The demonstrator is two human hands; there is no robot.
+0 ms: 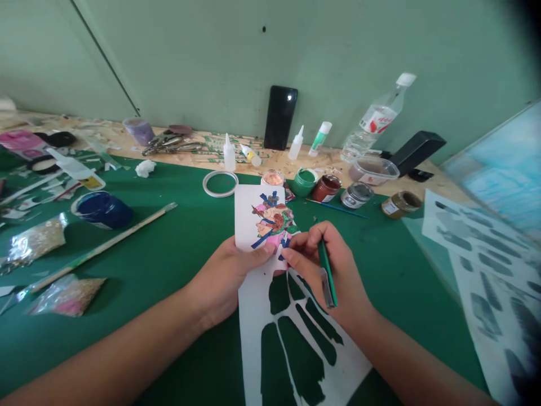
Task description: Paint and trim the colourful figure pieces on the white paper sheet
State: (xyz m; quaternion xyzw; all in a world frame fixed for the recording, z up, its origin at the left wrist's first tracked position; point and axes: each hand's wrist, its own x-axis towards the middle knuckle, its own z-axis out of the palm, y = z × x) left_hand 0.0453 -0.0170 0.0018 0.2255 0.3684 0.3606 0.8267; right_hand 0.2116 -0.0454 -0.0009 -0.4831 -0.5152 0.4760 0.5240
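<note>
My left hand (236, 270) is closed on a white rounded-corner card (245, 211), its thumb pressed on the front. Glued-looking cutouts of faces with blue, pink, green and brown patches (274, 220) cover the card's right part. My right hand (332, 265) has a green utility knife (328, 270) tucked across its palm and fingers. Its thumb and index fingertips meet at a small dark blue piece (284, 242) on the card's lower right edge; whether they grip it I cannot tell. Beneath both hands lies a white paper sheet (250, 338) with several cut-out openings.
Paint jars, among them a green one (305, 181) and a blue one (102, 208), stand about the green mat (177, 259). A long brush (114, 242) and glitter bags (70, 296) lie left. Behind are a phone (280, 118) and water bottle (376, 121); printed sheets (486, 270) lie right.
</note>
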